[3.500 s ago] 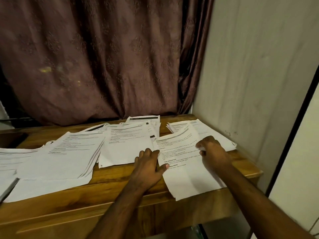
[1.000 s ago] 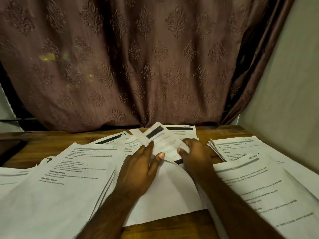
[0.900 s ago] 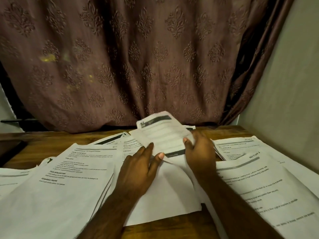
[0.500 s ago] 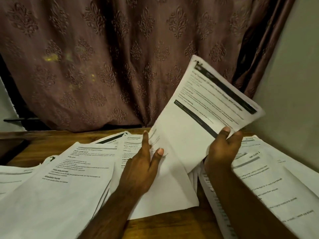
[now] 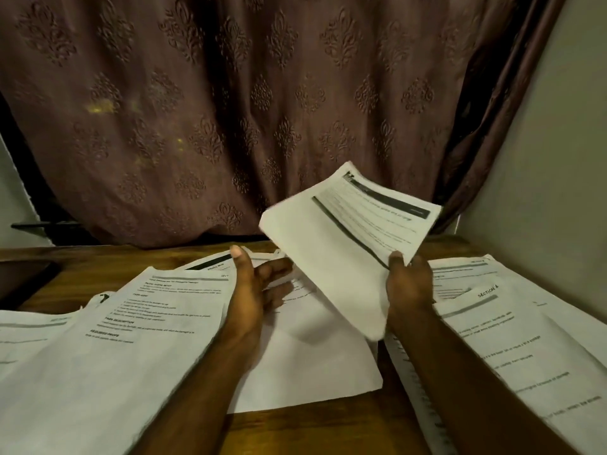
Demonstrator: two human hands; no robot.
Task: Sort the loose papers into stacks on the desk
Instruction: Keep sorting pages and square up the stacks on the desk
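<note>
A brown curtain with an embossed leaf pattern hangs behind the brown wooden surface, and a plain pale wall closes the right side; white printed sheets cover most of the wood. The right hand pinches a small sheaf of white printed papers with dark header bars at its near edge, thumb on top and fingers beneath, and holds it in the air, tilted, above the middle of the surface; the print on it is too blurred to read. The left hand is spread, thumb up and fingers straight, its fingertips resting on the white sheet lying flat in the middle, just below the lifted sheaf; whether it touches the sheaf cannot be told. To the left lies a broad stack of white printed pages, overlapping further sheets at the left edge; to the right lies another stack of white pages headed "SECTION", partly under the right forearm. A dark flat object sits at the far left of the surface.
</note>
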